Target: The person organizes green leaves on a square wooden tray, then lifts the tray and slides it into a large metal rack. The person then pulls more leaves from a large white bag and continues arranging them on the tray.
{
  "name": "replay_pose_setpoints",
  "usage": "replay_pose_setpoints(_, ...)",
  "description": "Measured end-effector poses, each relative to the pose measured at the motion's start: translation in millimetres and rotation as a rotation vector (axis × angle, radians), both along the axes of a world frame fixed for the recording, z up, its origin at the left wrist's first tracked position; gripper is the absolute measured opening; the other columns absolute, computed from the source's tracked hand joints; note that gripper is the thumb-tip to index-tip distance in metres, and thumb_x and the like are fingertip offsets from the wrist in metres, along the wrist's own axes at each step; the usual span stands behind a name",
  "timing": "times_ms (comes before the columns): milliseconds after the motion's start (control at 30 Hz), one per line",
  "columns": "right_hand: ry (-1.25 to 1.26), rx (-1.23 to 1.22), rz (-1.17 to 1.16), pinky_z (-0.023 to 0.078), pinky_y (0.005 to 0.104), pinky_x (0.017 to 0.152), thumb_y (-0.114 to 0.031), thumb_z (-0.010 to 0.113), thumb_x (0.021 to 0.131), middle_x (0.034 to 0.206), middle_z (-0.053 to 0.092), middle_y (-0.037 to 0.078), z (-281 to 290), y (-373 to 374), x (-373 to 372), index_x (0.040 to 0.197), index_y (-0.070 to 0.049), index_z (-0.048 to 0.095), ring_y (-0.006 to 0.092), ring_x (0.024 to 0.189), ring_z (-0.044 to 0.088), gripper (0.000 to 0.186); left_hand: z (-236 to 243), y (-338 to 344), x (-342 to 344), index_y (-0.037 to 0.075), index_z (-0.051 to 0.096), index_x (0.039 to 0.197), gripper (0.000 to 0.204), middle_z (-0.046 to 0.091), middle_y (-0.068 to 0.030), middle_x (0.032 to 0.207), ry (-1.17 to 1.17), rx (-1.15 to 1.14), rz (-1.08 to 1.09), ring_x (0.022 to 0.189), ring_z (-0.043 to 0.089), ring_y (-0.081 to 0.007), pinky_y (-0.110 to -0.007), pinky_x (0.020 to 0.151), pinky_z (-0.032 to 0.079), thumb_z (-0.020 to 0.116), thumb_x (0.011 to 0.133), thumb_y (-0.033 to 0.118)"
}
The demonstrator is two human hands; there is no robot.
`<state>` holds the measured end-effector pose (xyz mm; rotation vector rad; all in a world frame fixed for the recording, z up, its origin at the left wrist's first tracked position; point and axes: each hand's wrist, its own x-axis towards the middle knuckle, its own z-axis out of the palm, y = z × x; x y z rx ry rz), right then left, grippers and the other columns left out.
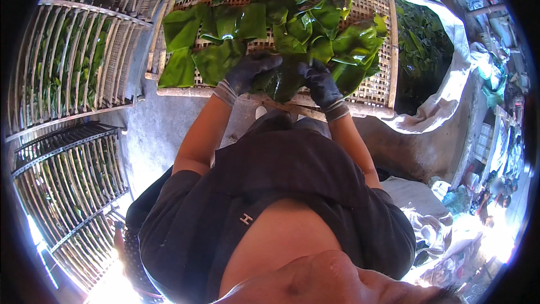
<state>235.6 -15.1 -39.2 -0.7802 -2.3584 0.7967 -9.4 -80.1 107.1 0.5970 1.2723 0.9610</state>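
Observation:
My left hand (246, 72), in a dark glove with a grey cuff, has its fingers curled on a dark green leaf piece (281, 81) at the front edge of a woven bamboo tray (388, 73). My right hand (320, 84), gloved the same way, grips the other side of that leaf. Overlapping glossy green leaf pieces (230, 19) lie over the tray, beyond and beside both hands. The tips of some fingers are hidden against the leaf.
Slatted bamboo racks with leaves (73, 62) stand along the left. Right of the tray, a large white-lined container (439, 107) holds a dark heap of leaves (422, 50). Concrete floor (152, 124) shows at left; cluttered bags and objects (489, 191) line the right side.

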Motion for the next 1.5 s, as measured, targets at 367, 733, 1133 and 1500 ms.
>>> replay_pose_setpoints(367, 0.000, -0.028, -0.101, 0.048, 0.0346, 0.094, -0.007, 0.064, 0.090, 0.115, 0.068, 0.012, -36, -7, -1, 0.124, -0.005, 0.063, 0.0276, 0.109, 0.061, 0.035, -28, -45, 29, 0.006, 0.051, 0.136, 0.051, 0.059, -0.0116, 0.128, 0.652, 0.239, -0.137, 0.116, 0.059, -0.0233, -0.039, 0.101, 0.047, 0.066, 0.093, 0.027)
replay_pose_setpoints(733, -0.157, 0.038, -0.573, 0.052, 0.0419, 0.089, -0.031, 0.072, 0.087, 0.117, 0.065, 0.019, 62, -14, 59, 0.129, -0.004, 0.056, 0.0336, 0.103, 0.064, 0.053, -113, -43, 58, 0.019, 0.054, 0.138, 0.055, 0.046, -0.0226, 0.144, 1.252, 0.411, -0.681, 0.131, 0.045, -0.0404, -0.049, 0.108, 0.040, 0.064, 0.085, 0.027)
replay_pose_setpoints(1133, 0.024, -0.032, -0.762, 0.054, 0.0369, 0.084, -0.028, 0.073, 0.088, 0.107, 0.070, 0.016, 30, 67, 141, 0.124, -0.004, 0.065, 0.0274, 0.095, 0.068, 0.043, -115, -118, -28, 0.005, 0.058, 0.133, 0.039, 0.063, -0.0137, 0.128, 0.846, 0.279, 0.346, 0.113, 0.062, -0.0220, -0.035, 0.096, 0.050, 0.064, 0.096, 0.016)
replay_pose_setpoints(1500, -0.098, -0.401, -0.597, 0.048, 0.0341, 0.083, -0.032, 0.049, 0.103, 0.101, 0.069, 0.009, -72, 104, 266, 0.116, 0.000, 0.065, 0.0224, 0.087, 0.059, 0.038, -196, -228, -179, 0.008, 0.065, 0.102, 0.027, 0.070, -0.0065, 0.083, 0.357, -0.084, 1.093, 0.066, 0.062, -0.0170, -0.029, 0.056, 0.047, 0.062, 0.095, 0.034)
